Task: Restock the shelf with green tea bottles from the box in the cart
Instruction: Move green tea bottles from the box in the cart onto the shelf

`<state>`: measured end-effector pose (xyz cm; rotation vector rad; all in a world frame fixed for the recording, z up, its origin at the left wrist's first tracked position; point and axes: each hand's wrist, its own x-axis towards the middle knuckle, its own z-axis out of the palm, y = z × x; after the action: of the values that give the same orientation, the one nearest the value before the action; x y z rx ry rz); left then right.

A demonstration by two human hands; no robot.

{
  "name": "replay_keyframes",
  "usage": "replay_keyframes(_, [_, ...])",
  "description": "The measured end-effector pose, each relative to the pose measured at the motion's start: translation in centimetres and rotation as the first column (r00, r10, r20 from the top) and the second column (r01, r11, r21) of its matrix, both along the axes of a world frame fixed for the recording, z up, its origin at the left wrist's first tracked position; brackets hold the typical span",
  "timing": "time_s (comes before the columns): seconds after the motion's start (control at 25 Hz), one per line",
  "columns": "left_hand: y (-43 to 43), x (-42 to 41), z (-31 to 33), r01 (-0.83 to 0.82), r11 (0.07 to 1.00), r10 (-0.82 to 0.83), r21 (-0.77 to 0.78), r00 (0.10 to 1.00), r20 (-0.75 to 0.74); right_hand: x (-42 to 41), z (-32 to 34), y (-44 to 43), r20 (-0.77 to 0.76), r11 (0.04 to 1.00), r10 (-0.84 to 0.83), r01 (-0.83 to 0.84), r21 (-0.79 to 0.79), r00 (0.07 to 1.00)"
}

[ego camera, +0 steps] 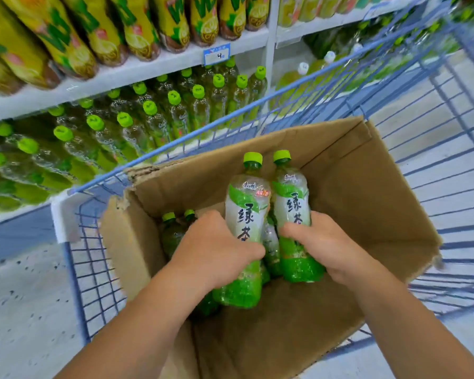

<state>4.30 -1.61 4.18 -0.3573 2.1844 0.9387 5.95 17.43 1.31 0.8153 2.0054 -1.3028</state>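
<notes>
Green tea bottles, 2 of them, held side by side above the open cardboard box (353,187) that sits in the blue wire cart (435,138). Head view: left hand (216,250) has its fingers (251,251) wrapped tight around the left bottle (246,214) at mid-label; right hand (320,244) grips the right bottle (290,203) the same way, fingers closed around its middle. Both bottles tilt slightly, green caps pointing away. Labels read "绿茶" in large black characters; smaller red brand print near the neck is too small to read. More capped bottles (173,228) stand low in the box's left corner. Shelf (148,67) to the left carries rows of green-capped bottles (148,110); a price tag (216,54) shows "4".
</notes>
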Motion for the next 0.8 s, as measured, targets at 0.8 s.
replay_keyframes(0.8, [-37.4, 11.7, 5.5, -0.573, 0.816, 0.574, 0.075, 0.791, -0.211, 3.4, 10.5, -35.9, -0.177, 0.87, 0.491, -0.466, 0.163, 0.853])
